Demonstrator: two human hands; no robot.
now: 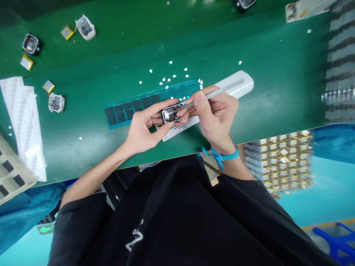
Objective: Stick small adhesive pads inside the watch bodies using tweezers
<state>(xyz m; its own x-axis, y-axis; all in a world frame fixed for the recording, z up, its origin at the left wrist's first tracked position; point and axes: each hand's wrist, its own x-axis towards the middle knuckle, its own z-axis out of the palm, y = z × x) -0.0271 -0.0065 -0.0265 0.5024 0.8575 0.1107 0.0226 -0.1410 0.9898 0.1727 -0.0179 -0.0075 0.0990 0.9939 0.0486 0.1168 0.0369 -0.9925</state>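
Note:
My left hand (145, 127) holds a small black device case (170, 113) with its inside parts showing, fingers and thumb around its edges. In my right hand (216, 114) is a thin grey tool (212, 95), pinched between thumb and fingers, its tip at the open case. Beneath both hands lie a white printed sheet (180, 129) and a blue strip (177, 88) on the green table (111, 77). A white, rounded long object (244, 83) extends behind my right hand. Small white stickers (174, 76) are scattered beyond the case.
Opened device cases (85, 27) (56, 102) with batteries (67, 33) lie at the left. Printed sheets (27, 125) and a beige tray (13, 170) are at the left edge. Clear trays (340, 77) stand at right. Rows of batteries (283, 159) sit below the table edge.

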